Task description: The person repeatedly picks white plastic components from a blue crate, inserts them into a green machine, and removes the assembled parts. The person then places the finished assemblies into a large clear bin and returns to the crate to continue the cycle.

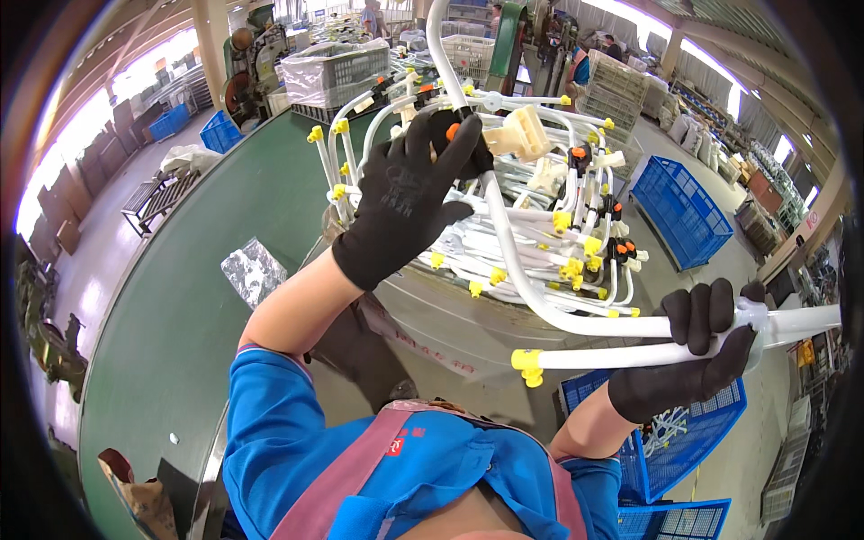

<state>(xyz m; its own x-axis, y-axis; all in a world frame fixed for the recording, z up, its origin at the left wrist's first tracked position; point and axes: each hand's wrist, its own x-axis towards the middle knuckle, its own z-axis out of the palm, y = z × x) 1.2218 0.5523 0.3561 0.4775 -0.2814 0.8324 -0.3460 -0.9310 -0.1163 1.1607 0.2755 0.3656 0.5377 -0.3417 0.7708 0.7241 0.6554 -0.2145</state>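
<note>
A large bent white tube frame (515,261) runs from the top of the view down and off to the right. On its upper part sits a black fitting (482,158) with an orange button, beside a cream plastic block (525,132). My left hand (398,202), in a black glove, has its fingers closed against this fitting; the far side of the grip is hidden. At the right, my gloved right hand (697,346) wraps round the frame's lower tubes near a translucent joint (751,326). The shorter tube ends in a yellow fitting (528,367).
Beneath the held frame lies a heap of similar white tubes (468,247) with yellow ends. A green table (180,297) curves along my left, with a clear plastic bag (255,273) on it. Blue crates (681,211) stand to the right; a grey crate (335,76) sits at the back.
</note>
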